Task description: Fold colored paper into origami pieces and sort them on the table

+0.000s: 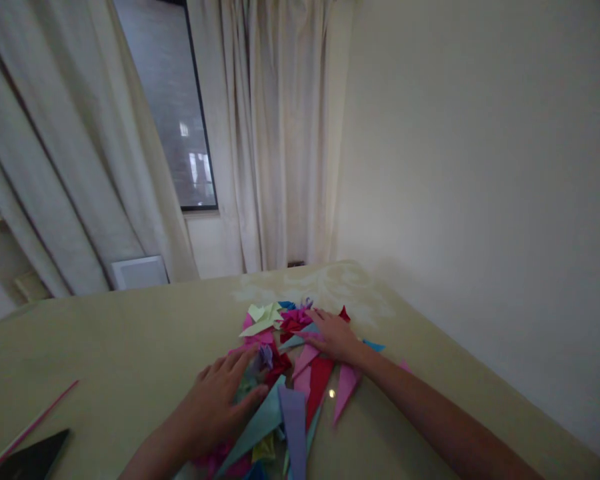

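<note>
A loose heap of coloured folded paper pieces lies on the table, in pink, red, teal, purple and pale green. My left hand [225, 393] rests against the near left side of the heap, fingers stretched out, with its thumb by a teal paper piece [260, 420]. Over the far right part lies my right hand [335, 335], fingers extended across pink and red pieces. A long purple paper strip [294, 427] points toward me between my arms. Near it are a red paper piece [320, 383] and a pink paper piece [347, 390]. A pale green paper piece [263, 319] sits at the far left of the heap.
The yellowish table [130, 353] meets a white wall [480, 167] on the right. A pink stick [35, 421] and a dark flat object [35, 457] lie at the near left. Beyond the table hang curtains [275, 133], with a white-framed panel [140, 272] standing below them.
</note>
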A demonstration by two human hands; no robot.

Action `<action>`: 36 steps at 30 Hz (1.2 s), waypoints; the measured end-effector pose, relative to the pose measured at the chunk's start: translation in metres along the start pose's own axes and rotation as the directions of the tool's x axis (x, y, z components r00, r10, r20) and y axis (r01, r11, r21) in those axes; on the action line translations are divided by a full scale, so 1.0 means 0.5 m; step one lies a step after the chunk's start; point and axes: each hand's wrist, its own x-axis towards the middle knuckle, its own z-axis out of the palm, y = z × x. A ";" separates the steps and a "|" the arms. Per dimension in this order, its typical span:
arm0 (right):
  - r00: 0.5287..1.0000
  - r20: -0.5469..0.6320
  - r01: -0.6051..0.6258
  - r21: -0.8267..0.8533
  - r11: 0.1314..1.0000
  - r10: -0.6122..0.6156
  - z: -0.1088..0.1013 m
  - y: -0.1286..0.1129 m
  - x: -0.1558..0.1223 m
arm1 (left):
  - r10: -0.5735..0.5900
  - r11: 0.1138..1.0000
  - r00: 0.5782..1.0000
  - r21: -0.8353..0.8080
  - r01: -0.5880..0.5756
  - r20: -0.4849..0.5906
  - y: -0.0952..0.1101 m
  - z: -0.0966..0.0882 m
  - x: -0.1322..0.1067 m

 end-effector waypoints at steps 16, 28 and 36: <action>0.869 0.019 0.477 0.238 0.846 -0.495 0.010 -0.151 0.089 | 0.418 0.865 0.908 0.287 -0.411 0.037 0.166 0.206 -0.017; 0.979 -0.156 -0.093 0.231 0.968 0.131 -0.062 -0.037 -0.285 | 0.380 0.918 0.919 0.082 -0.388 0.102 0.262 0.030 0.159; 0.986 -0.002 -0.164 0.033 0.986 0.164 -0.004 -0.008 -0.262 | -0.006 0.985 0.982 0.167 0.039 -0.191 0.055 -0.011 0.315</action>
